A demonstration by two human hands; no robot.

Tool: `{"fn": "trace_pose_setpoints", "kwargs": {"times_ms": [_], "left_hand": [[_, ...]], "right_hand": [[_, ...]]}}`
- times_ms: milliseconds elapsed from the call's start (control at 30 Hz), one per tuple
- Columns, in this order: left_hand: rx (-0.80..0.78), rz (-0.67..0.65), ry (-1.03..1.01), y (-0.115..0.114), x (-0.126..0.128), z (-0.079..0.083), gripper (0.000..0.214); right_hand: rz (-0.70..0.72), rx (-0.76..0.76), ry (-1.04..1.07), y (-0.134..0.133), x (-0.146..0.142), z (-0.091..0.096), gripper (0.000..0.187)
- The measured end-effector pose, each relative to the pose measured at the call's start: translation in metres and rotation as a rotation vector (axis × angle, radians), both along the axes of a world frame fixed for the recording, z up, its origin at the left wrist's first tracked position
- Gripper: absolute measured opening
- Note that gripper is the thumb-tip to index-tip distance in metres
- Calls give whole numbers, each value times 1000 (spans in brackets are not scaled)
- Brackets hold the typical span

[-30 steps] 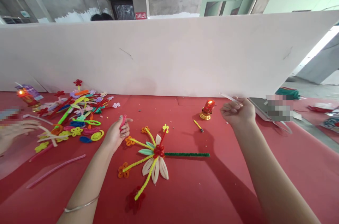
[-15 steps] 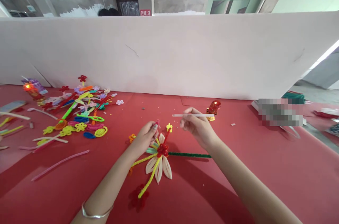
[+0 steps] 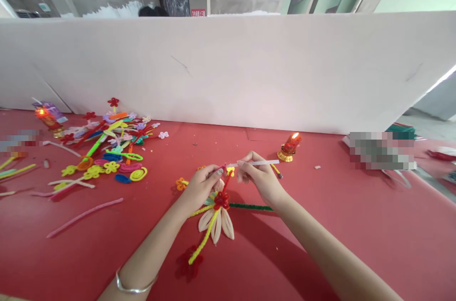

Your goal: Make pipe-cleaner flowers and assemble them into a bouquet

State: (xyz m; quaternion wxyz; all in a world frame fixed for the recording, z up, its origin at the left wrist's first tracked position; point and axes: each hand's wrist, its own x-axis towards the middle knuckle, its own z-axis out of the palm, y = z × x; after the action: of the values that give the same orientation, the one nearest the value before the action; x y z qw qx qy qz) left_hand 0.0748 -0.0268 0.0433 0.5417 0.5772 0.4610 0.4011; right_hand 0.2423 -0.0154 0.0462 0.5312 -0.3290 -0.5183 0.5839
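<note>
My left hand (image 3: 203, 184) pinches a small pink pipe-cleaner piece (image 3: 223, 167); its exact shape is partly hidden by the fingers. A translucent white glue stick (image 3: 267, 163) lies level between the fingers of my right hand (image 3: 261, 177), its left end at or very near the pink piece. Below both hands is a pipe-cleaner flower with a red centre (image 3: 221, 200), cream petals (image 3: 215, 227), yellow stems (image 3: 204, 239) and a green stem (image 3: 251, 206). A small yellow blossom (image 3: 231, 172) on a red stem stands out between my hands.
A lit red candle (image 3: 292, 143) on a gold base stands beyond my right hand. Colourful pipe-cleaner shapes (image 3: 110, 149) are heaped at left, near another lit candle (image 3: 46, 118). A white panel (image 3: 228, 68) borders the red table (image 3: 331, 225) at the back.
My right hand has brought the glue stick left and slightly down, away from the candle, to the pink piece. My left hand has shifted slightly right.
</note>
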Motion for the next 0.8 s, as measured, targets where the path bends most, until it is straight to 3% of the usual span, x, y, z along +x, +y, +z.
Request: {"fn": "trace_pose_setpoints", "kwargs": {"times_ms": [367, 800], "left_hand": [[45, -9, 44, -1, 2, -1, 28], [98, -4, 89, -3, 2, 0, 28]], "right_hand": [[-20, 34, -62, 0, 0, -1, 21], [-111, 208, -348, -4, 2, -3, 16]]}}
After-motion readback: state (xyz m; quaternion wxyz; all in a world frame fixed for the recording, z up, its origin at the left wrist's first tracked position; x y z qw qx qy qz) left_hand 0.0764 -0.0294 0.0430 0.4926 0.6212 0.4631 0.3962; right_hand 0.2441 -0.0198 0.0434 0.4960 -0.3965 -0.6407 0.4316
